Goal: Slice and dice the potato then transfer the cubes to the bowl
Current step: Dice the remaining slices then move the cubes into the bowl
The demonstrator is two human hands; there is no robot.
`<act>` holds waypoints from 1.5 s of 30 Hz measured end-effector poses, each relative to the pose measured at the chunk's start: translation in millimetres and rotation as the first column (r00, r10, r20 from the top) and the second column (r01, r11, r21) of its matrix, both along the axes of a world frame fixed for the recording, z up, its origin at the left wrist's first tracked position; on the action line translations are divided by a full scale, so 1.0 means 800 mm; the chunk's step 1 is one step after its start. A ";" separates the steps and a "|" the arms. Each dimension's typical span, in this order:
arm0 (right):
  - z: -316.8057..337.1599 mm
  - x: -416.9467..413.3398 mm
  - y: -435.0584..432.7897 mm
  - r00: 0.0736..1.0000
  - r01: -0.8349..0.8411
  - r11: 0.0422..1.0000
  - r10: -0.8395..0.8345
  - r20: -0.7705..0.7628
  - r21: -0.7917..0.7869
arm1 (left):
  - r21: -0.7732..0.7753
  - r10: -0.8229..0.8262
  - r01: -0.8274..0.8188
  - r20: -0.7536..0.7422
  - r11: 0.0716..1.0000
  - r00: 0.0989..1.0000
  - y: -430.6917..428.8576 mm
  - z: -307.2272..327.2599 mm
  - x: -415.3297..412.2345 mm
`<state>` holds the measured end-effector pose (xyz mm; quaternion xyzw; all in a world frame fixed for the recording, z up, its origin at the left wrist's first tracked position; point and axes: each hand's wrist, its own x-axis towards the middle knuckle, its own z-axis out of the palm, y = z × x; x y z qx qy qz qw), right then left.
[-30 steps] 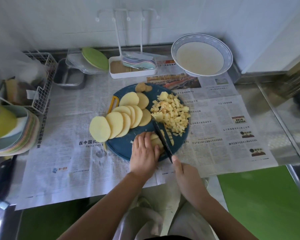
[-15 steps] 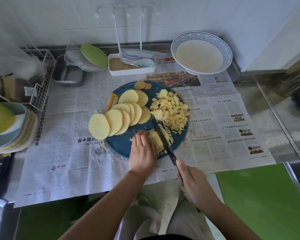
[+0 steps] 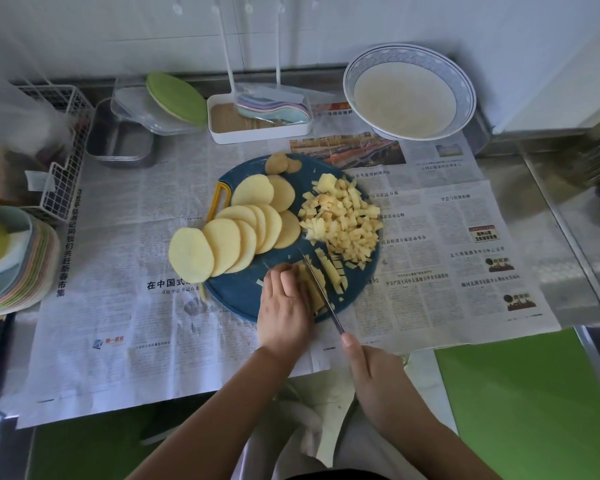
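Note:
A round blue cutting board [image 3: 238, 292] lies on newspaper. Several pale potato slices [image 3: 222, 245] fan across its left side, one hanging over the edge. A heap of potato cubes [image 3: 343, 216] sits on its right side. Near the front, potato strips [image 3: 314, 284] lie under the fingers of my left hand [image 3: 284, 308], which presses them down. My right hand [image 3: 371, 372] grips the handle of a knife [image 3: 321, 289], whose blade stands in the strips just right of my left fingers. More cut strips [image 3: 331, 270] lie right of the blade. A blue-rimmed white bowl [image 3: 461, 88] stands at the back right.
A white tray [image 3: 257, 131] with pastel spoons, a clear box with a green lid [image 3: 175, 97] and metal tins [image 3: 118, 140] line the back. A wire basket [image 3: 63, 174] and stacked pastel plates [image 3: 18, 271] stand at the left. Newspaper [image 3: 447, 254] covers the steel counter.
The knife blade has stepped left through the strips, leaving more cut pieces to its right. My left hand has slid slightly left. My right hand has drawn back a little.

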<state>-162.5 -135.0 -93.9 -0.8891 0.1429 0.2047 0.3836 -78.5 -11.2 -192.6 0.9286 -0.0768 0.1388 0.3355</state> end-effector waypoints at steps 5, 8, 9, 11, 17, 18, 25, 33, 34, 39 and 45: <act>-0.001 0.012 -0.006 0.997 -0.038 0.999 0.036 -0.068 -0.020 | 0.011 0.001 -0.001 0.014 1.000 1.000 -0.002 0.000 0.001; -0.008 0.013 -0.003 0.996 -0.051 0.998 0.048 -0.071 -0.046 | 0.021 0.006 -0.006 0.013 1.000 1.000 -0.002 -0.002 0.001; -0.011 0.012 -0.001 0.997 -0.050 0.997 0.047 -0.056 -0.058 | 0.024 0.012 -0.013 0.020 1.000 1.000 -0.003 -0.002 0.001; -0.016 0.012 0.001 0.998 -0.033 0.997 0.030 -0.048 -0.065 | 0.026 0.017 -0.018 0.032 0.999 0.999 -0.004 -0.002 0.003; -0.030 0.007 -0.011 0.998 0.070 0.996 -0.070 0.001 0.052 | 0.029 0.020 -0.021 0.033 0.999 0.999 -0.002 -0.002 0.001; -0.032 0.007 -0.013 0.996 0.092 0.993 -0.092 0.002 0.070 | 0.024 0.021 -0.021 0.031 0.999 0.999 -0.002 -0.002 0.001; -0.028 0.014 -0.042 0.992 0.119 0.991 -0.121 0.044 0.055 | 0.009 0.005 -0.005 0.009 1.000 1.000 0.000 0.005 0.001; -0.004 0.001 -0.024 0.997 -0.010 0.991 -0.001 0.078 0.134 | -0.156 0.100 -0.101 -0.015 0.983 0.995 0.006 0.020 0.001; -0.003 -0.003 -0.018 0.996 -0.022 0.991 0.011 0.086 0.130 | -0.136 0.114 -0.114 -0.008 0.984 0.993 0.005 0.017 0.002; -0.002 -0.006 -0.005 0.997 -0.045 0.996 0.039 0.073 0.080 | -0.076 0.152 -0.151 0.000 0.986 0.988 0.002 0.008 0.005; -0.003 -0.007 0.000 0.996 -0.055 0.998 0.058 0.063 -0.040 | -0.023 0.142 -0.142 0.015 0.990 0.990 0.004 0.008 0.005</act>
